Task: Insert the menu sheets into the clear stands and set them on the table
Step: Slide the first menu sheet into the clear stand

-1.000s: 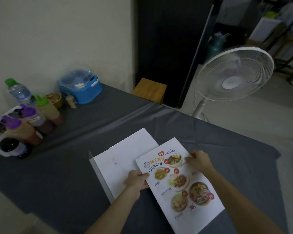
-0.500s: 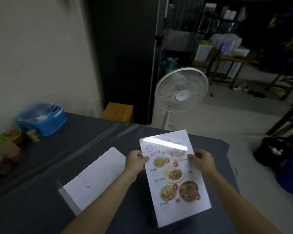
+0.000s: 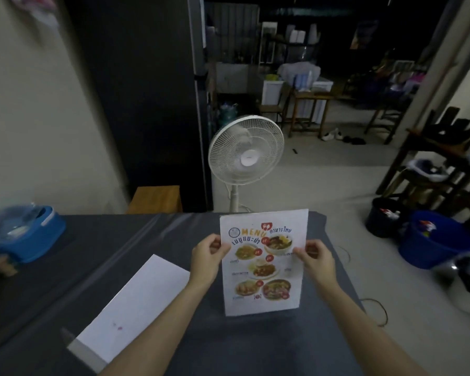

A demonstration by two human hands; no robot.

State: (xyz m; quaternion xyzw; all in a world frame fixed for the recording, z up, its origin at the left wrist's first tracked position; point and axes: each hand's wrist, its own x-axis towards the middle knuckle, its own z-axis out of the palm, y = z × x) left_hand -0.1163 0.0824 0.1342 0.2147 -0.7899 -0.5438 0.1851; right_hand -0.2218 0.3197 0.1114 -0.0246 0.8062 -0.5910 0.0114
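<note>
A printed menu sheet (image 3: 263,263) with food photos stands upright near the table's far right edge, its lower edge at the grey cloth. Whether a clear stand surrounds it I cannot tell. My left hand (image 3: 208,257) pinches its left edge and my right hand (image 3: 316,260) pinches its right edge, both near the top. A second stand (image 3: 132,308) lies flat on the table to the left, holding a sheet with its blank white side up and its clear base sticking up at the near end.
The table (image 3: 106,256) wears a dark grey cloth. A blue container (image 3: 22,234) sits at the far left. Beyond the table stand a white pedestal fan (image 3: 246,150), a wooden stool (image 3: 155,199) and blue buckets (image 3: 432,237) on the floor.
Both hands lifted the menu from lying flat to standing upright and carried it toward the table's far right. The view swung right and up, so the sauce bottles left the frame.
</note>
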